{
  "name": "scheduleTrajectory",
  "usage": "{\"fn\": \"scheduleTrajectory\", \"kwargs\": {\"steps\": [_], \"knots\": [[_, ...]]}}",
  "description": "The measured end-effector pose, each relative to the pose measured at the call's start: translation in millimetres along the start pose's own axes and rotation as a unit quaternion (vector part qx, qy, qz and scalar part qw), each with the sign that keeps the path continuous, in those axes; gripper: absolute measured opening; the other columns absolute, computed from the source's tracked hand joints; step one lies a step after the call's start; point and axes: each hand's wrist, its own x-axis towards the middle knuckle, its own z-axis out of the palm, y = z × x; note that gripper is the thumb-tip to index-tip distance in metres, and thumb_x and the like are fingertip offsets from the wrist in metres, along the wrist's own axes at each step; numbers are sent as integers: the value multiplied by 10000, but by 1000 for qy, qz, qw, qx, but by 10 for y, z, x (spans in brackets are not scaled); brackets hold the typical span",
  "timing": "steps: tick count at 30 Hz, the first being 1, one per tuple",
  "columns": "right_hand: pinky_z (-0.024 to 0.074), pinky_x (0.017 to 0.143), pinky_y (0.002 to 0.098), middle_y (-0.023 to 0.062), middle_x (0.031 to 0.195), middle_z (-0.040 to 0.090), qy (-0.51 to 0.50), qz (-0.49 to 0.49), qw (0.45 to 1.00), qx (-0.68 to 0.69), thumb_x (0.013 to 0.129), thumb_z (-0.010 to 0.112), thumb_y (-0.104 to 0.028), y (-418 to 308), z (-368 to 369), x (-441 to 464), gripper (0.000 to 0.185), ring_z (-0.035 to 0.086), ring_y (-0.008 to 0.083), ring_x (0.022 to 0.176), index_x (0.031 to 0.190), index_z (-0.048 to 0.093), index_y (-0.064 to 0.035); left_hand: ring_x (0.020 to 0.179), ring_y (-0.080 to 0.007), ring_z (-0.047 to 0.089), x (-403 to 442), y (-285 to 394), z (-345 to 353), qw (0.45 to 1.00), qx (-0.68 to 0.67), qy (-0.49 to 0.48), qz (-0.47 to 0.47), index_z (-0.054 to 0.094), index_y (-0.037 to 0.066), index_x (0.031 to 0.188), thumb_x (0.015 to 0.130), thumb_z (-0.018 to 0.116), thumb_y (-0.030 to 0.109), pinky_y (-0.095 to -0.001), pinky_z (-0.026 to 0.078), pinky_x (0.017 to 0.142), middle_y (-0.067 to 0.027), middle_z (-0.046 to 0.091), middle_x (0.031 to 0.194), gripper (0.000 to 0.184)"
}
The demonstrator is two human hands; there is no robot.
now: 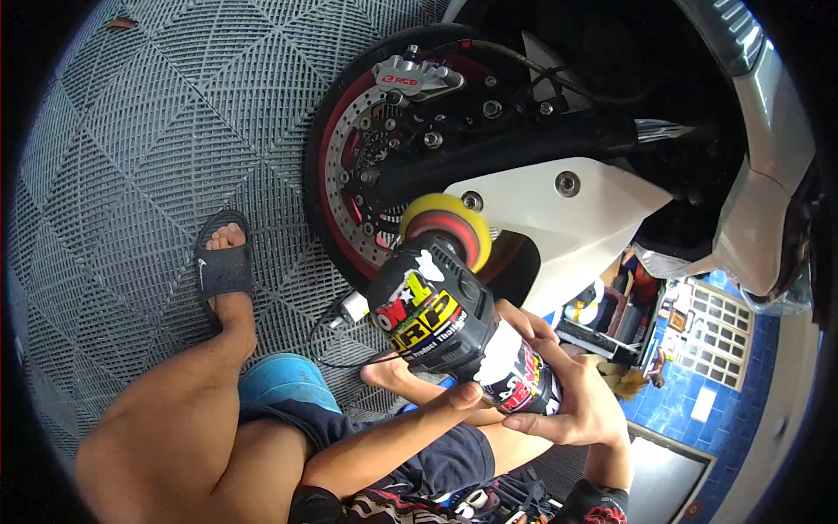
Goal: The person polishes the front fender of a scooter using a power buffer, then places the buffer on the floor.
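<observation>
- Right hand [576,393]: wrapped firmly round the handle of the polisher [436,314], beside the wheel [327,188].
- Left hand [449,400]: at the polisher's six o'clock; grip hidden, cannot tell.
- Pad [445,206]: twelve o'clock; contact with white panel [532,205], two o'clock, unconfirmed. Advisable: pad flat, pressure even.
- Black tray [602,346], three o'clock: assorted items inside.
- Blue container [288,384], eight o'clock: contents unseen.

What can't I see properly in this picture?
All in the head view:
- Polishing pad: its working face is turned away from the camera.
- Brake disc: partly hidden behind the polisher.
- Motorcycle: cut off by the top edge and the dark border at right.
- Small items at the bottom: too crowded, cut off.
</observation>
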Motion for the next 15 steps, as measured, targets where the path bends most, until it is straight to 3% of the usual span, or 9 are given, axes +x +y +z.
{"fn": "scheduleTrajectory", "kwargs": {"steps": [1,2,3,6,11,15], "knots": [[570,682,403,247,782,696,3,-11,1000,12,739,876,-471,-1,11,39,863,744,382,768,1302,545,94,1085,-283,615,22,31,-13,1000,0,-4,3,457,6,1181,619,857,644,-419,512,975,-216,567,1158,940],[571,688,405,250,786,697,7,-21,999,25,739,874,-473,-11,23,78,870,743,388,776,1308,542,95,1121,-357,621,20,29,-87,999,44,-19,17,501,-31,1172,649,763,752,-467,502,976,-308,584,1191,978],[571,693,409,246,792,700,1,10,1000,10,743,871,-472,-86,1,104,843,740,399,780,1289,555,87,1123,-359,622,23,50,-114,999,39,-15,17,498,-36,1171,644,763,757,-466,506,978,-309,584,1192,988],[569,708,404,237,809,706,23,-47,999,4,747,869,-465,-37,62,202,786,740,394,786,1249,579,66,1091,-356,646,42,81,-224,998,57,-6,36,488,-44,1167,641,779,736,-452,525,977,-307,592,1182,985],[564,707,401,235,818,709,14,-31,999,31,740,879,-440,-25,65,173,780,743,380,780,1260,581,59,1083,-353,650,1,28,-217,998,29,-10,46,492,-52,1170,633,775,767,-450,531,964,-303,595,1177,1020],[563,706,388,224,809,709,16,-15,999,45,724,896,-416,35,35,-5,806,746,372,780,1278,571,72,1049,-343,643,-59,-61,-26,999,42,25,7,505,-49,1135,589,728,861,-442,528,931,-286,597,1152,1084]]}}
